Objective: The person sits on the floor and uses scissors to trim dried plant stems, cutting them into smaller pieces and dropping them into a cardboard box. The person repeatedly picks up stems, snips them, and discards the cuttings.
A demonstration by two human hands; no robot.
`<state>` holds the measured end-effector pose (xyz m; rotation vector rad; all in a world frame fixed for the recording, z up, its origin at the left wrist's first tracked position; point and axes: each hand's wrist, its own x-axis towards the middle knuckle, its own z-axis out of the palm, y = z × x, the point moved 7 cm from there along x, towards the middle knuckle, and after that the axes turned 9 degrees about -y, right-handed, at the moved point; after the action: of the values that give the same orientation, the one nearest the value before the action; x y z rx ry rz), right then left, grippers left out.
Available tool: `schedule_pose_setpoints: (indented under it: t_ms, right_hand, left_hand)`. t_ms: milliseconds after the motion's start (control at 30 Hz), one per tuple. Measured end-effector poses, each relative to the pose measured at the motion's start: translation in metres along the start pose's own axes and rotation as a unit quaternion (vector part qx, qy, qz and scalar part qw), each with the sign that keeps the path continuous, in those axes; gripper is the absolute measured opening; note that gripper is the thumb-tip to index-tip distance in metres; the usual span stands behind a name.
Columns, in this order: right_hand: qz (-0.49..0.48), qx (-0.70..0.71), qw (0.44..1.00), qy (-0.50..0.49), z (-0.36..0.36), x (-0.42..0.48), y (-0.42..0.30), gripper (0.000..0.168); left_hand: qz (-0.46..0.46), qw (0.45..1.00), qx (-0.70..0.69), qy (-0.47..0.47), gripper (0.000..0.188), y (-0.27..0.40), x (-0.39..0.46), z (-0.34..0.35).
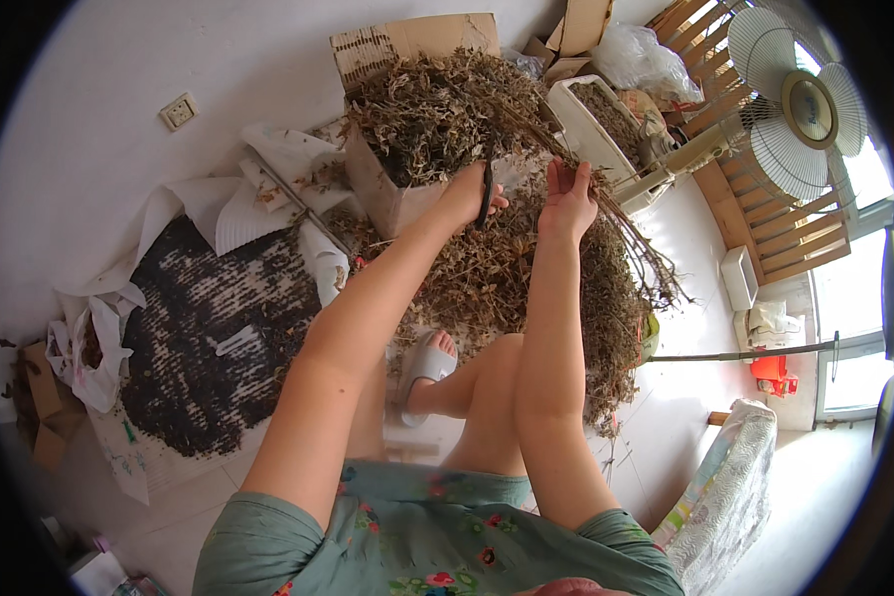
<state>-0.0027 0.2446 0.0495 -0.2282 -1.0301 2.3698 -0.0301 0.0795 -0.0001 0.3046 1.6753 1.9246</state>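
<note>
My left hand is closed around the black handle of what look like scissors, beside the front corner of a heaped container. Their blades are hard to make out against the plants. To its right, palm turned up, my right hand grips a bundle of dried plant stems. The stems run from the heap at upper left down to the lower right. Dried leafy plants overfill the pale container. A larger pile of dried plants lies on the floor under my hands.
Dark, crumbly material is spread on a sheet at left. A white planter of soil stands behind my right hand, near a standing fan. A long pole extends right of the pile. My sandalled foot is near the pile.
</note>
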Motion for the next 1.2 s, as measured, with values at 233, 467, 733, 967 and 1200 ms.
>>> schedule_pose_setpoints:
  t_ms: [233,467,733,967,1200]
  right_hand:
    - [0.213,0.186,0.956,0.079,-0.011,-0.014,0.064,0.024]
    - [0.033,0.15,0.982,0.111,-0.019,0.001,0.024,0.024]
    - [-0.068,0.039,0.997,0.003,-0.013,0.012,-0.024,0.027]
    - [-0.038,0.021,0.992,-0.117,0.023,0.002,-0.023,0.026]
    - [0.15,-0.102,0.952,-0.247,0.052,-0.024,0.032,0.029]
  left_hand:
    - [0.165,0.985,-0.034,0.037,0.045,0.031,-0.008,0.01]
    - [0.026,0.996,0.012,0.082,0.031,0.026,-0.016,-0.008]
    - [0.049,0.996,0.062,0.031,0.032,0.043,-0.027,0.002]
    - [0.134,0.936,-0.319,0.058,0.06,0.044,-0.028,-0.004]
    - [0.233,0.867,-0.417,0.139,0.035,0.048,-0.03,-0.038]
